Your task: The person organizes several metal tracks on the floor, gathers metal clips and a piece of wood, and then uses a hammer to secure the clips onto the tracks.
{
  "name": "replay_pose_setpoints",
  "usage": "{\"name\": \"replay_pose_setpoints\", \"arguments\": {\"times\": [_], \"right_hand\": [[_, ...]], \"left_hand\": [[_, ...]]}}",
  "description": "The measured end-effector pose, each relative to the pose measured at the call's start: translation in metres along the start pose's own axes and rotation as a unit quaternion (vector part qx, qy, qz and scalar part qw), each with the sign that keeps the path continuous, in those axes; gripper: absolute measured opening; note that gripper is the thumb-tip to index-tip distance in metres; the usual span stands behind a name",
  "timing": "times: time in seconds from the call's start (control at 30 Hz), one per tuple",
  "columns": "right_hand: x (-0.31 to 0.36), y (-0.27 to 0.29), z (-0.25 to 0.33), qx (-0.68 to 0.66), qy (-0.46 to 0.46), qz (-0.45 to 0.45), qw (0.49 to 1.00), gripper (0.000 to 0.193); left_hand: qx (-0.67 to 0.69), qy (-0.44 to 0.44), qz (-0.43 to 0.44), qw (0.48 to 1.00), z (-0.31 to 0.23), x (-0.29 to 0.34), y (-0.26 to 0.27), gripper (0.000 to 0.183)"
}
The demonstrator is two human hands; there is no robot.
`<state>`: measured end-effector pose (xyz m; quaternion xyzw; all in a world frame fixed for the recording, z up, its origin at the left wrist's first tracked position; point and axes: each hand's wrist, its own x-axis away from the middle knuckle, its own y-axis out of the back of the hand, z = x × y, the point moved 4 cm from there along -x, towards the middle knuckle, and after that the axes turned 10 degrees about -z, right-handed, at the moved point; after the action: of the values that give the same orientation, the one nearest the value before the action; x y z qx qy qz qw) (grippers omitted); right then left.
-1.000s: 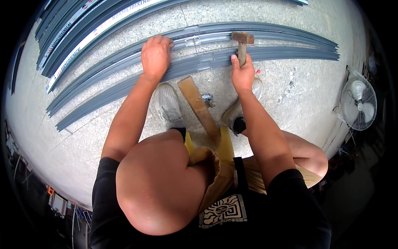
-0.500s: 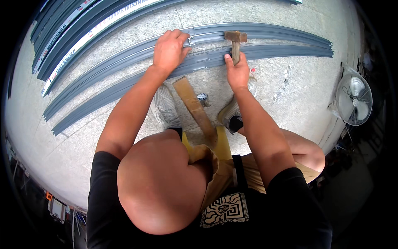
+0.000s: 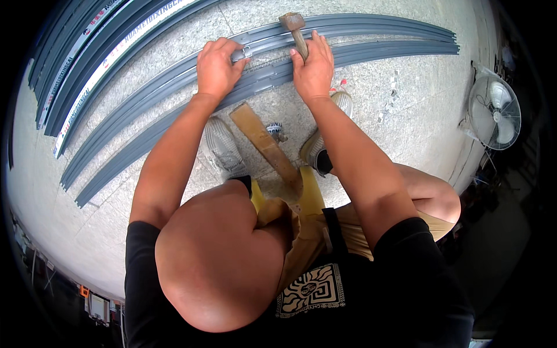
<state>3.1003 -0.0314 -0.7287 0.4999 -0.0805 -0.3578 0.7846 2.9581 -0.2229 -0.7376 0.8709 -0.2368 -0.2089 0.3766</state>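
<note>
My left hand (image 3: 219, 69) is closed on a small metal clip (image 3: 241, 54), pinching it against the farther grey profile strip (image 3: 174, 78). The fingertips partly cover the clip. My right hand (image 3: 314, 68) grips the short wooden handle of a hammer (image 3: 292, 22). Its brown, worn head is over the far edge of that strip, a little right of the clip, and tilts to the left. A nearer grey profile strip (image 3: 371, 53) runs alongside, passing below both hands.
More grey profiles (image 3: 110, 64) with white printed bands are stacked at the far left. A wooden board (image 3: 264, 142) and a small roll (image 3: 274, 129) lie between my shoes. Small scraps (image 3: 390, 98) litter the floor to the right, before a standing fan (image 3: 495, 114).
My right hand has moved away from me and to the left with the hammer, whose head now tilts left. My left hand stays at the clip; the whole view has shifted slightly.
</note>
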Motion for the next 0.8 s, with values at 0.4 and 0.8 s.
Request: {"name": "replay_pose_setpoints", "arguments": {"times": [0.4, 0.8], "right_hand": [[0.002, -0.017, -0.003, 0.004, -0.061, 0.125, 0.99, 0.058], [0.003, -0.017, -0.016, 0.009, -0.048, 0.132, 0.99, 0.063]], "left_hand": [[0.124, 0.064, -0.051, 0.989, -0.003, -0.005, 0.016, 0.033], [0.076, 0.091, -0.089, 0.989, -0.021, 0.045, 0.043, 0.032]]}}
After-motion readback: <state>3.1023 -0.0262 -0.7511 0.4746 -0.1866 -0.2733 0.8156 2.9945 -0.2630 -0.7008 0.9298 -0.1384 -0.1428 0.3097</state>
